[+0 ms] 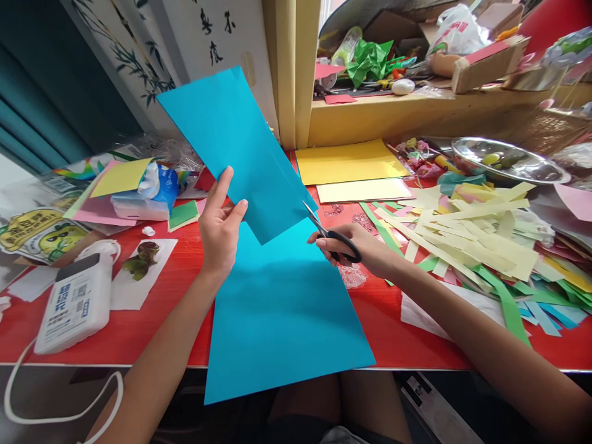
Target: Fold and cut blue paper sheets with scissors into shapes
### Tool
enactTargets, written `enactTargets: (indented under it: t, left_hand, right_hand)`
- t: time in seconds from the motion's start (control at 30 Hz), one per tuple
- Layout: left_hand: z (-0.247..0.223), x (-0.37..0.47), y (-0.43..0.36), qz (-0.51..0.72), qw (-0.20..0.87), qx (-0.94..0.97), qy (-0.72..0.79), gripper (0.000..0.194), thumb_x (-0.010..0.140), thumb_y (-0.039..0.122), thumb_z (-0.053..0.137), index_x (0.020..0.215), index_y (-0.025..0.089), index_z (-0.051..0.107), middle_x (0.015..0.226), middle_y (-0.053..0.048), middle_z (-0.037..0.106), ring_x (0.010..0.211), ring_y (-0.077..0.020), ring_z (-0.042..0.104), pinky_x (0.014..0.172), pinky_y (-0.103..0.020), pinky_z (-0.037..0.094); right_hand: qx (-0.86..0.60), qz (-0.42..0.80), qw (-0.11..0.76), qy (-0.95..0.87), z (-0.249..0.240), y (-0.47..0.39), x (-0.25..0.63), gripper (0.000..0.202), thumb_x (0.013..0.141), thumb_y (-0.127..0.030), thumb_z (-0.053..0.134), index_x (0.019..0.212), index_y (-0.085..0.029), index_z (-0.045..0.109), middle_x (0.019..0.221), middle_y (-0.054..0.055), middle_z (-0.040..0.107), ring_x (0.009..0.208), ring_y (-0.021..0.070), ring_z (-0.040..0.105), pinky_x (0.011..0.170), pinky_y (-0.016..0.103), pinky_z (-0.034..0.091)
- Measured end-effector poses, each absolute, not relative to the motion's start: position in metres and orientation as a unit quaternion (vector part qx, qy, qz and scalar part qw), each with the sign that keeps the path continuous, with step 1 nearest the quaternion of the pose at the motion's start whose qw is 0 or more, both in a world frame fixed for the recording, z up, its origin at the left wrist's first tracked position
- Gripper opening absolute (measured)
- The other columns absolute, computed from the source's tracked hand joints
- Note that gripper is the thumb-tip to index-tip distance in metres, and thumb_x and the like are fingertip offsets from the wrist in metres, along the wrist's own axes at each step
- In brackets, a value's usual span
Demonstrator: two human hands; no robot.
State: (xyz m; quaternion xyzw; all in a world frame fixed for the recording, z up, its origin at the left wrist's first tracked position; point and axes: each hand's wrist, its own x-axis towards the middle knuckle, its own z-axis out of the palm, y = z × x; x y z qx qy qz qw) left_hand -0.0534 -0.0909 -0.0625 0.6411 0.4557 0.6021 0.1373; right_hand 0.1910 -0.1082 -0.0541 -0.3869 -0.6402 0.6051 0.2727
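My left hand grips the left edge of a blue sheet of paper, thumb in front, and keeps it raised and tilted above the table. In my right hand is a pair of scissors with black handles. Their blades are slightly apart at the lower right edge of the raised sheet; whether they bite into the paper I cannot tell. Below lies a larger blue sheet on the red table, its near end sticking out past the front edge.
Cut paper strips pile up on the right beside a metal bowl. Yellow paper lies at the back. On the left are a white device with a cable, a tissue pack and a napkin with dark scraps.
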Motion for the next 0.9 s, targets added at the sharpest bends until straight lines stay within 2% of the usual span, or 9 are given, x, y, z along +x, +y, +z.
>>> enactTargets:
  t: [0.2,0.43,0.63,0.73,0.9]
  left_hand:
    - [-0.0651,-0.0564,-0.0885,0.602,0.133,0.648,0.447,0.050,0.086,0.036,0.054,0.133,0.043,0.038,0.146,0.000,0.033,0.077,-0.0151,0.058,0.060,-0.031,0.052]
    - [-0.0651,-0.0566,-0.0869,0.623,0.139,0.632,0.440,0.052,0.082,0.031,0.059,0.130,0.043,0.043,0.143,0.002,0.038,0.070,-0.0121,0.055,0.052,-0.027,0.049]
    - [-0.0649,-0.0558,-0.0874,0.615,0.143,0.638,0.439,0.051,0.083,0.033,0.058,0.131,0.042,0.042,0.144,0.002,0.036,0.079,-0.0161,0.058,0.059,-0.032,0.053]
    - [-0.0644,-0.0525,-0.0899,0.607,0.148,0.642,0.443,0.050,0.084,0.032,0.057,0.131,0.042,0.042,0.144,0.001,0.036,0.078,-0.0158,0.058,0.056,-0.030,0.052]
    - [-0.0648,-0.0492,-0.0922,0.601,0.144,0.647,0.447,0.049,0.085,0.034,0.055,0.132,0.041,0.041,0.145,0.000,0.035,0.081,-0.0169,0.059,0.055,-0.028,0.052]
  right_hand:
    - [-0.376,0.596,0.287,-0.649,-0.0542,-0.1101,0.1891,0.039,0.076,-0.048,0.063,0.058,-0.016,0.051,0.059,0.000,0.050,0.047,0.0068,0.041,0.041,0.022,0.023]
    - [-0.374,0.581,0.305,-0.655,-0.0575,-0.1114,0.1868,0.034,0.075,-0.046,0.065,0.061,-0.017,0.055,0.054,-0.002,0.048,0.049,0.0084,0.042,0.045,0.023,0.028]
    - [-0.383,0.604,0.310,-0.626,-0.0597,-0.1118,0.1852,0.030,0.072,-0.045,0.067,0.068,-0.016,0.058,0.056,-0.003,0.049,0.045,0.0072,0.044,0.040,0.022,0.024]
    - [-0.396,0.604,0.311,-0.617,-0.0595,-0.1127,0.1845,0.032,0.074,-0.048,0.065,0.075,-0.016,0.060,0.056,-0.002,0.050,0.045,0.0075,0.045,0.039,0.021,0.022]
    - [-0.379,0.596,0.326,-0.628,-0.0596,-0.1140,0.1833,0.032,0.074,-0.046,0.065,0.069,-0.015,0.058,0.053,-0.004,0.047,0.045,0.0065,0.043,0.040,0.021,0.026]
